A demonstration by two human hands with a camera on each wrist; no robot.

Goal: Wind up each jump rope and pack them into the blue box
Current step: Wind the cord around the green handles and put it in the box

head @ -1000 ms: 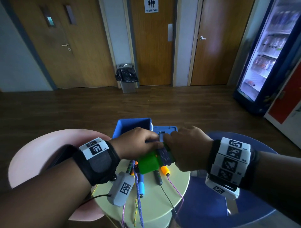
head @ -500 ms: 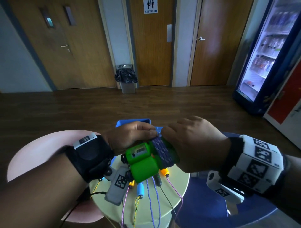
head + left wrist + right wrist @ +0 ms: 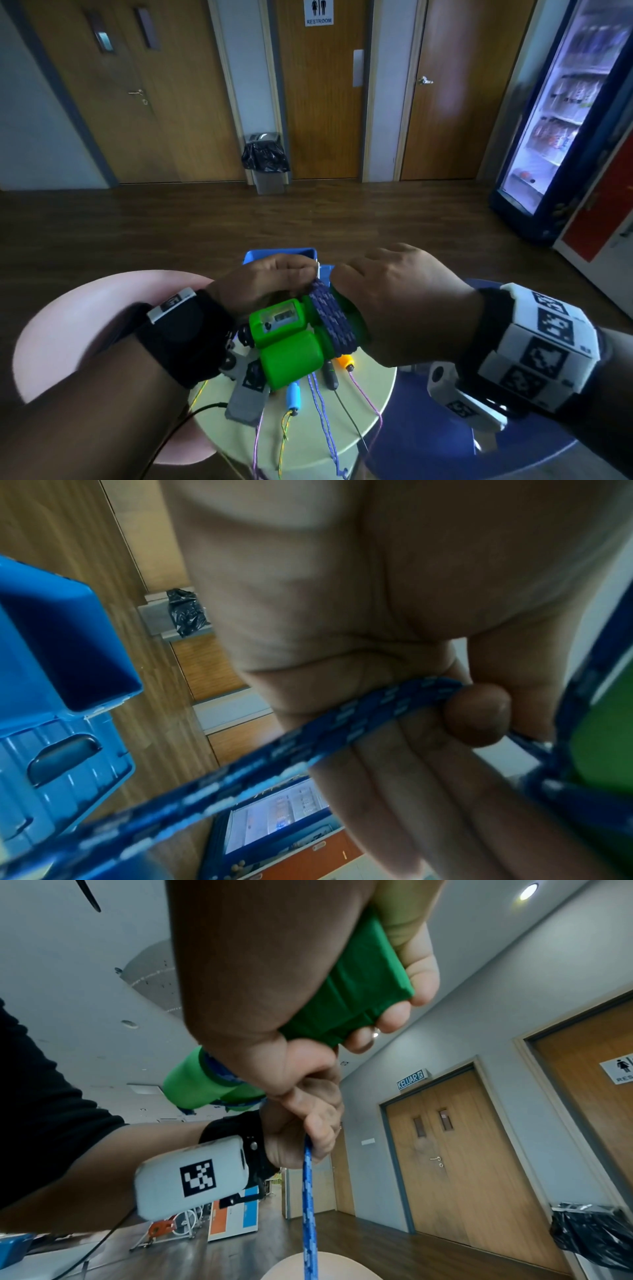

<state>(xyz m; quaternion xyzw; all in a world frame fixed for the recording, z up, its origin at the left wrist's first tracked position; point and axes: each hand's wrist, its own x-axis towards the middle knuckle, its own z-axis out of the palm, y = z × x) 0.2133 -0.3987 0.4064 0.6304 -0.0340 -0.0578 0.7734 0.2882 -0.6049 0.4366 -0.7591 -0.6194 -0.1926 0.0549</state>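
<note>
My right hand [image 3: 394, 301] grips the two green handles [image 3: 287, 346] of a jump rope above the small round table; its fingers [image 3: 407, 993] curl round them. Blue-purple rope [image 3: 330, 320] is wound in several turns around the handles. My left hand [image 3: 270, 281] pinches the loose rope [image 3: 359, 715] between thumb [image 3: 476, 718] and fingers right beside the coil. The rest of that rope [image 3: 308, 1204] hangs down to the table. The blue box [image 3: 281, 255] stands open just behind my hands, its interior [image 3: 68, 647] dark and seemingly bare.
On the pale green round table [image 3: 370, 411] lie other rope handles, a light blue one [image 3: 294, 397], a dark one [image 3: 330, 375] and an orange one [image 3: 344, 361], with thin cords trailing off the front edge. The box lid [image 3: 58, 772] lies beside it. A pink stool [image 3: 68, 329] and a blue stool [image 3: 428, 445] flank the table.
Both hands have lifted the green handles up off the table and toward me, and more turns of rope now lie around them. The left hand has brought the rope over the top.
</note>
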